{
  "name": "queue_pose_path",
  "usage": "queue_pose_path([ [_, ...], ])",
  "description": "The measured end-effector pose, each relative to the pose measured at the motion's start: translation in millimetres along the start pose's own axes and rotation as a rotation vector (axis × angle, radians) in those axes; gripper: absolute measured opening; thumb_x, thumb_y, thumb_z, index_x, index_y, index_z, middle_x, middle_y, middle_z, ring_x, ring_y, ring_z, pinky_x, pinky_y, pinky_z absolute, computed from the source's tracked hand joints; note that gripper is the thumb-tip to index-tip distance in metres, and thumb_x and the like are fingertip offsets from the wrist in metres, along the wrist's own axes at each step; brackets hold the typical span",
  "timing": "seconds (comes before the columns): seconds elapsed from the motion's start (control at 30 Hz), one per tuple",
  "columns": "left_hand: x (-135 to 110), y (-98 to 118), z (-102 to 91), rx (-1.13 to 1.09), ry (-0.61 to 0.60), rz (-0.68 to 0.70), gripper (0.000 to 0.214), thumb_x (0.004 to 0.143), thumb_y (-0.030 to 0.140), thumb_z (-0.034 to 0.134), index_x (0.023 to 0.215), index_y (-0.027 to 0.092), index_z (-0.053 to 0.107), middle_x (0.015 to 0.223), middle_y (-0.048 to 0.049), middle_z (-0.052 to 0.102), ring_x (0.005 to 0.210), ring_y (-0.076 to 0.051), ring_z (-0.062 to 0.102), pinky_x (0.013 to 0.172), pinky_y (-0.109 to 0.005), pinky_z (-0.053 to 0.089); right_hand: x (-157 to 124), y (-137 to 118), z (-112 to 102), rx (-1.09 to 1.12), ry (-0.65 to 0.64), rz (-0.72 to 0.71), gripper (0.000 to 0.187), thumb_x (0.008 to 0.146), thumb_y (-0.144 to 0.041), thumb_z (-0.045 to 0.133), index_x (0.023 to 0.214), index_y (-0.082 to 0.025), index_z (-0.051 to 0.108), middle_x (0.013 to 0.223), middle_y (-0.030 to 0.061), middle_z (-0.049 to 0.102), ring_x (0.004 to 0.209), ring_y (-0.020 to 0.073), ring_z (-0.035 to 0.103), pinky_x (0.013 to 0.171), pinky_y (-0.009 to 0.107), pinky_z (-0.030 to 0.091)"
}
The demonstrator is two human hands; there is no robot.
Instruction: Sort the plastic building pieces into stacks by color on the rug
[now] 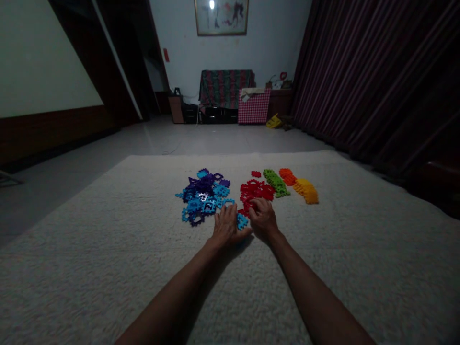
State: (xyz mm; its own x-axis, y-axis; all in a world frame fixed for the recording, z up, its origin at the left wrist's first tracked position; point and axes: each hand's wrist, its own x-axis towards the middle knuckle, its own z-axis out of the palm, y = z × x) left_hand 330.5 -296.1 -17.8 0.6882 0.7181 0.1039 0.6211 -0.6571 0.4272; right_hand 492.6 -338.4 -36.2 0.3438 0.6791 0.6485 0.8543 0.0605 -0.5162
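My left hand [227,225] lies palm down with its fingers stretched and thumb out, at the near right edge of a pile of blue and purple notched plastic building pieces [204,191]. A light blue piece [242,221] sits between my two hands, partly covered by the left one. Curled at the near side of the red pieces [257,189], my right hand [264,219] has its fingertips pinched on a red notched piece [246,212]. How much of that piece is inside the grip is hidden by the fingers.
Right of the red pile lie a row of green pieces [276,182], an orange group [287,176] and a yellow stack [306,190]. All rest on a pale textured mat [143,249]. Beyond are a tiled floor, a cloth-covered cabinet [226,88] and dark curtains [359,72] on the right.
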Motion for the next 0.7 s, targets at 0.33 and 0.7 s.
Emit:
queue_pose_path([
  [0.33, -2, 2, 11.4, 0.05, 0.156, 0.038, 0.064, 0.088, 0.032, 0.053, 0.147, 0.012, 0.037, 0.151, -0.018, 0.044, 0.146, -0.034, 0.027, 0.115, -0.055, 0.029, 0, 0, 1, -0.106, -0.136, -0.038, 0.02, 0.082, -0.021, 0.063, 0.101, -0.02, 0.067, 0.11, 0.0097, 0.064, 0.106, 0.0252, 0.054, 0.096, 0.042, 0.042],
  [0.7, 8, -25, -14.1, 0.201, 0.206, 0.035, 0.029, 0.088, 0.022, 0.052, 0.115, 0.019, 0.061, 0.128, -0.012, 0.059, 0.124, -0.027, 0.051, 0.101, -0.041, 0.045, 0, 4, 5, -0.167, -0.092, -0.046, 0.02, 0.082, -0.019, 0.06, 0.101, -0.018, 0.065, 0.111, 0.0102, 0.064, 0.105, 0.0262, 0.054, 0.097, 0.041, 0.042],
])
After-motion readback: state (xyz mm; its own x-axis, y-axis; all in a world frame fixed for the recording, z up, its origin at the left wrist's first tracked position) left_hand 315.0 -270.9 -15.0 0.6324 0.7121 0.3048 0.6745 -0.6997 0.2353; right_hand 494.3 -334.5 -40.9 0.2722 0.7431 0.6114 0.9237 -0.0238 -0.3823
